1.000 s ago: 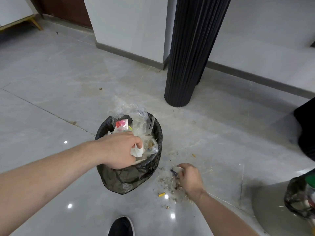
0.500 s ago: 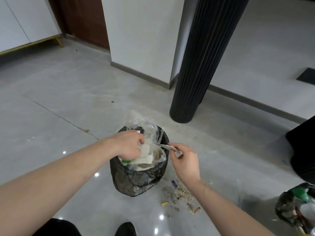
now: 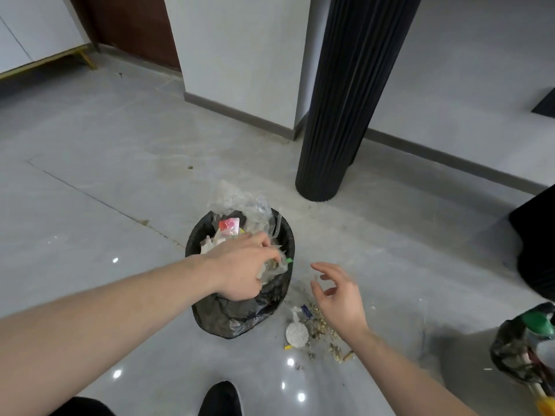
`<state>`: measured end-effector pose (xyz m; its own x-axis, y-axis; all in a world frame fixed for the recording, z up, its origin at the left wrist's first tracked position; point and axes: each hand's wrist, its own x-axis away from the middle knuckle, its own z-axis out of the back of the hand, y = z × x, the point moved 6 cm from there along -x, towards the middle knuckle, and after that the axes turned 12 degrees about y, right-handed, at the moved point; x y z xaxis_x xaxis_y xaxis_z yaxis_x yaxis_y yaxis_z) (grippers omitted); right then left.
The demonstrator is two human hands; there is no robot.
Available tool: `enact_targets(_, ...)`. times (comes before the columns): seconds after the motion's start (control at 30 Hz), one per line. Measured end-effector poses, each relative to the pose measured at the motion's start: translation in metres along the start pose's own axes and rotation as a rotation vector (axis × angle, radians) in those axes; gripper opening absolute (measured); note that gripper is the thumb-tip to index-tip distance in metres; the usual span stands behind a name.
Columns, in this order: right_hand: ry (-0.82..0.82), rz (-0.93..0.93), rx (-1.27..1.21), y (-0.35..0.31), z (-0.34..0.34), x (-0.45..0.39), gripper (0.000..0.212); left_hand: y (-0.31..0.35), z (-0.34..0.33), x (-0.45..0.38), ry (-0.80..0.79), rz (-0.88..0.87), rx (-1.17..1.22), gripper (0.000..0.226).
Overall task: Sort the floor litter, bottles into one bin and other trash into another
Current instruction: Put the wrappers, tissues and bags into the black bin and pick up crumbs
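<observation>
Fingers of the left hand [image 3: 240, 265] curl down into the clear plastic [image 3: 270, 265] heaped in the black-lined bin [image 3: 237, 310], pinching a crumpled fold near the rim at the bin's 3 o'clock side. Over the floor the right hand [image 3: 339, 298] hangs with fingers spread and loosely bent, holding nothing. Beneath it, at about 4 o'clock from the bin, lies a scatter of crumbs and scraps [image 3: 321, 325], with a round white lid [image 3: 296, 335] touching its left edge and a small yellow butt [image 3: 287, 347] just beside the lid. A second bin [image 3: 510, 355] with a green-capped bottle [image 3: 537, 322] sits at the frame's 4 o'clock edge. A black fluted column [image 3: 339, 115] stands at the bin's 1 o'clock.
</observation>
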<state>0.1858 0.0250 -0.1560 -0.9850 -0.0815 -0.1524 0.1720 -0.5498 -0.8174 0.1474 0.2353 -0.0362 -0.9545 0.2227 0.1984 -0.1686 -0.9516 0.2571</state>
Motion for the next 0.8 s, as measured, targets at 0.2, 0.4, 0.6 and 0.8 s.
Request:
enact_targets(0.2, -0.094, -0.204, 0.181, 0.075, -0.012, 0.024, 0.038, 0.012, -0.017, -0.002, 0.001, -0.035, -0.037, 0.051)
enact_targets(0.4, -0.246, -0.291, 0.422, 0.127, -0.02, 0.039, 0.027, 0.046, -0.094, 0.011, -0.221, -0.16, -0.082, 0.046)
enact_targets(0.6, -0.319, -0.255, 0.516, 0.131, -0.052, 0.028, 0.026, 0.065, -0.226, 0.002, -0.419, -0.059, -0.158, 0.061)
enact_targets(0.8, -0.352, -0.206, 0.541, 0.138, -0.076, 0.015, 0.02, 0.054, -0.284, -0.04, -0.114, 0.431, 0.127, 0.066)
